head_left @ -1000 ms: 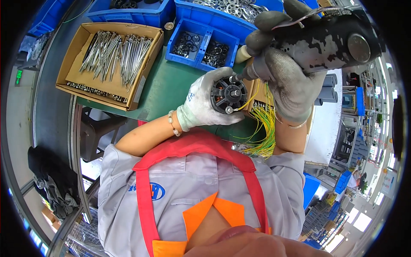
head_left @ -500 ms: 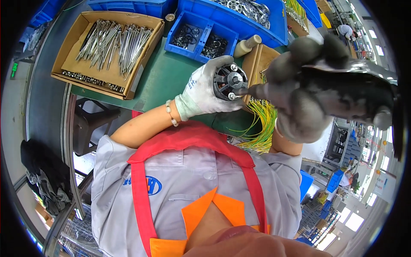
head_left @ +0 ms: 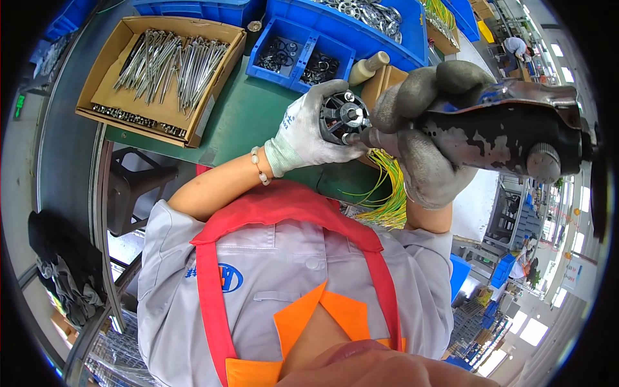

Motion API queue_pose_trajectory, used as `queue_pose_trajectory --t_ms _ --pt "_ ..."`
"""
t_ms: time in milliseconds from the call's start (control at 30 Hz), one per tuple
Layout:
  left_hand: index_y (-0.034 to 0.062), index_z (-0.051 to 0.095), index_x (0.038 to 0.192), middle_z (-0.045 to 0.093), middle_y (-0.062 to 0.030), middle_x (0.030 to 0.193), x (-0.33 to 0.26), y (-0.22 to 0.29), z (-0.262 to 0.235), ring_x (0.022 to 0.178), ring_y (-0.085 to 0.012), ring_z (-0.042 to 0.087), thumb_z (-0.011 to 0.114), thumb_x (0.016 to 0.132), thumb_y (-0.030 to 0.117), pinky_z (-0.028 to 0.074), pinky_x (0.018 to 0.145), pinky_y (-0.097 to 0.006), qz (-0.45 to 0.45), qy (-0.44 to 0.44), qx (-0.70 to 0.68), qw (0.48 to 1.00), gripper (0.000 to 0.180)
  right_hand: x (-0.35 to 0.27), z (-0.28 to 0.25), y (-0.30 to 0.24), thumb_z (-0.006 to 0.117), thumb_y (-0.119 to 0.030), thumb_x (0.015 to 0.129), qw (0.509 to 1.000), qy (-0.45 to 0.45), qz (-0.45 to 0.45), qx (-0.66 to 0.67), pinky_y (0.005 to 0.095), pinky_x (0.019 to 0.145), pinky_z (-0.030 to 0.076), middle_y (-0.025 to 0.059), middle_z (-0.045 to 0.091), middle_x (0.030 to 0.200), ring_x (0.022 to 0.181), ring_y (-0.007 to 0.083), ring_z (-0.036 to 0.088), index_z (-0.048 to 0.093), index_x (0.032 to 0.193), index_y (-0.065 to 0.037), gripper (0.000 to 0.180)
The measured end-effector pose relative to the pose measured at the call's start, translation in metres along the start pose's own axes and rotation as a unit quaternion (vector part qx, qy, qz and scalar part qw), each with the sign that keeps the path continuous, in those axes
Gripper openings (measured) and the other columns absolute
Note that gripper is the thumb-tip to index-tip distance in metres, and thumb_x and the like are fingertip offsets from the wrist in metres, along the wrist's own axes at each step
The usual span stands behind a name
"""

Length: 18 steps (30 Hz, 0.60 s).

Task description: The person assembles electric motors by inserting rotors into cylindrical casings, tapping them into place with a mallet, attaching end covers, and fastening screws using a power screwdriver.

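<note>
My gloved left hand [head_left: 300, 135] is wrapped round a small electric motor [head_left: 334, 117], a round black body with a spoked end face, a central shaft and bolt heads beside it. In my gloved right hand [head_left: 425, 171] is a black power screwdriver [head_left: 480, 142] with worn paint and a knurled knob, held nearly level. Its tip meets the lower bolt on the motor's end face. The right glove's fingers close round the tool's front part; the palm side of the left glove is partly hidden behind the motor.
Left on the green bench [head_left: 238, 122] stands a cardboard box [head_left: 193, 132] of long bolts. Behind the motor is a blue two-part bin [head_left: 267, 77] of small black rings, with a larger blue bin [head_left: 412, 58] of metal parts. Yellow-green wires [head_left: 390, 197] lie near my right forearm.
The screwdriver and right hand have come lower and slightly left, and the tip now sits on the lower bolt. My left hand keeps hold of the motor, nearly still.
</note>
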<state>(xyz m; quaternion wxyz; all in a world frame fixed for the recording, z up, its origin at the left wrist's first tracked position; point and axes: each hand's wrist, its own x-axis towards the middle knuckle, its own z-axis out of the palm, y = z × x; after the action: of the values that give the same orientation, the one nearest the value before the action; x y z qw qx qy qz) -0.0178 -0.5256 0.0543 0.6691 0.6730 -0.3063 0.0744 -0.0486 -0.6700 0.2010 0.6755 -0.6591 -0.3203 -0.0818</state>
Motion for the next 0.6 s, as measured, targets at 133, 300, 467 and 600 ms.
queue_pose_trajectory --t_ms 133,300,467,600 --pt "0.0014 0.044 0.135 0.063 -0.0166 0.112 0.002 0.007 0.000 0.101 -0.0290 0.066 0.095 0.055 0.037 0.054 0.090 -0.039 -0.029 -0.010 0.010 0.999 0.102 0.000 0.000 0.001 0.066 0.005 0.080 0.998 -0.025 -0.050 0.042 0.0387 0.082 0.057 0.0158 0.060 0.118 0.095 0.0233 0.064 0.036 0.145 -0.005 0.071" --pt "0.0007 0.043 0.135 0.062 -0.0169 0.115 0.003 -0.006 0.000 0.103 -0.0284 0.066 0.095 0.055 0.036 0.054 0.091 -0.038 0.008 -0.020 0.034 0.999 0.102 0.012 0.016 -0.002 0.067 0.003 0.082 0.999 0.032 -0.041 0.016 0.0396 0.084 0.057 0.0187 0.062 0.117 0.092 0.0239 0.066 0.037 0.144 0.000 0.069" --pt "0.0004 0.043 0.135 0.062 -0.0172 0.115 0.002 -0.004 0.001 0.102 -0.0287 0.066 0.095 0.056 0.038 0.054 0.091 -0.038 0.019 -0.015 0.035 0.999 0.101 0.006 0.016 -0.003 0.072 0.010 0.073 0.997 0.065 -0.012 0.031 0.0367 0.084 0.058 0.0179 0.062 0.118 0.092 0.0221 0.068 0.035 0.145 0.000 0.081" --pt "0.0004 0.043 0.135 0.063 -0.0169 0.114 0.001 -0.004 0.001 0.101 -0.0285 0.066 0.094 0.057 0.039 0.054 0.090 -0.038 -0.011 -0.031 0.042 0.999 0.101 0.004 0.015 -0.007 0.070 0.012 0.072 0.998 0.056 0.020 -0.023 0.0349 0.081 0.059 0.0173 0.062 0.118 0.091 0.0208 0.068 0.035 0.145 0.000 0.082"
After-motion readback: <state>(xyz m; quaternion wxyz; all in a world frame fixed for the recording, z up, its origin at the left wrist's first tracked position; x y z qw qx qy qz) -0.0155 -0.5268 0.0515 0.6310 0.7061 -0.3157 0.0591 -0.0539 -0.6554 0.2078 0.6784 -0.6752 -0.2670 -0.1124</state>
